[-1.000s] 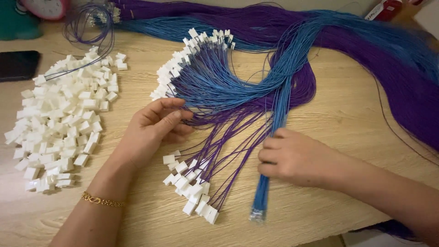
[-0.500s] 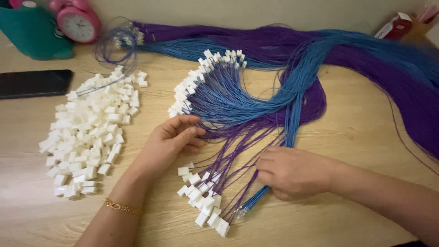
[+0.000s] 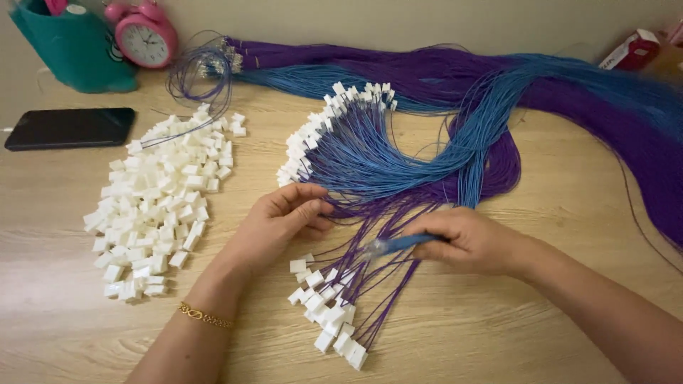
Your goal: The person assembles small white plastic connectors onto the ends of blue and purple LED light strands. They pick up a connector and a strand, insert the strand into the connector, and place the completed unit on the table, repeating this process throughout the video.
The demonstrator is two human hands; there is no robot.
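Blue wires (image 3: 398,244), a thin bundle, sit pinched in right hand (image 3: 469,240); left hand (image 3: 284,217) fingers pinch purple wires (image 3: 356,213) beside countless white plastic connectors (image 3: 156,199).

right hand (image 3: 473,242) pinches blue wires (image 3: 398,244); left hand (image 3: 284,220) beside.

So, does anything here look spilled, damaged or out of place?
Nothing stands out. The white connectors lie in a loose heap, the blue wires and purple wires fan across the table, and the right hand pinches a blue bundle.
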